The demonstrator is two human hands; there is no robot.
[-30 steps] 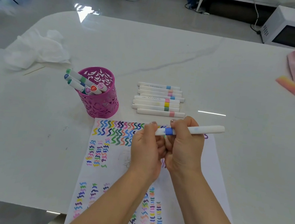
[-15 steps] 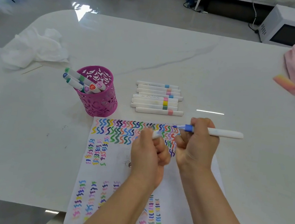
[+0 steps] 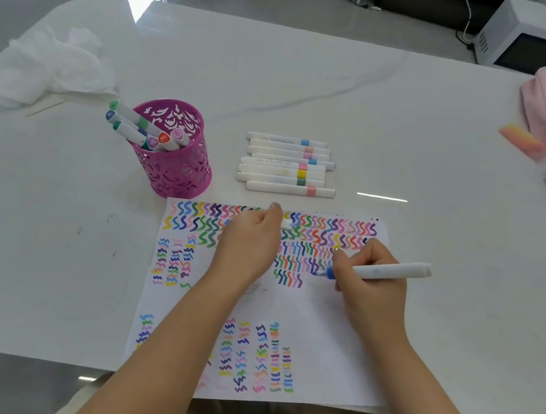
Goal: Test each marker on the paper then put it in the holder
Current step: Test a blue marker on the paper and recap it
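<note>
The right hand (image 3: 371,288) grips a white marker (image 3: 390,271), its blue tip touching the paper (image 3: 320,317) just below rows of coloured squiggles. The left hand (image 3: 250,241) rests on the paper's upper part, pinching a white cap (image 3: 286,223). Beyond lie capped markers (image 3: 283,165) side by side, near a pink holder (image 3: 175,170) containing several more.

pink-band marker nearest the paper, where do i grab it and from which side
Take the pink-band marker by its plain white barrel, left of the band, coming from above and the near side. It lies flat at the row's near edge; its far side lies against the green-band marker, while its near side is open.
</note>
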